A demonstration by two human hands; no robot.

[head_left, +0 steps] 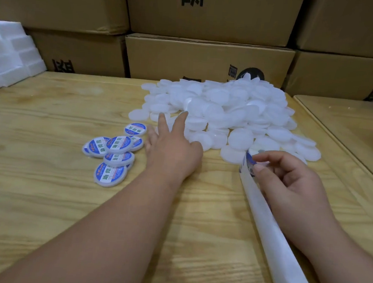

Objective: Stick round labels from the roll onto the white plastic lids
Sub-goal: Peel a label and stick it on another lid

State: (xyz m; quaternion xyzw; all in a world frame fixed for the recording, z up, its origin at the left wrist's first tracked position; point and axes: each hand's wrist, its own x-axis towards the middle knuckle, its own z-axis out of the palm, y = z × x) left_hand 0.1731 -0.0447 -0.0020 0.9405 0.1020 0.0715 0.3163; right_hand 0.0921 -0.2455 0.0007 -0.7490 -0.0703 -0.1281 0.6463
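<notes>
Stacked cardboard boxes (207, 60) wall off the far edge of the pale wooden table (42, 197), with white foam packing (7, 58) at the far left corner and bare wood across the near half. Left of centre, a small cluster of labelled lids (113, 153) lies face up, some overlapping. My left hand (171, 149) reaches forward with fingers spread and straight, their tips on the near edge of the heap of plain white lids (223, 113), gripping nothing. That heap spreads loosely to the seam with a second table (350, 123) at right. My right hand (289, 178) pinches the far end of the label strip (270, 224), thumb and forefinger on what looks like a blue label (250, 158), though blur hides the detail. White backing paper runs from there toward my near right.
</notes>
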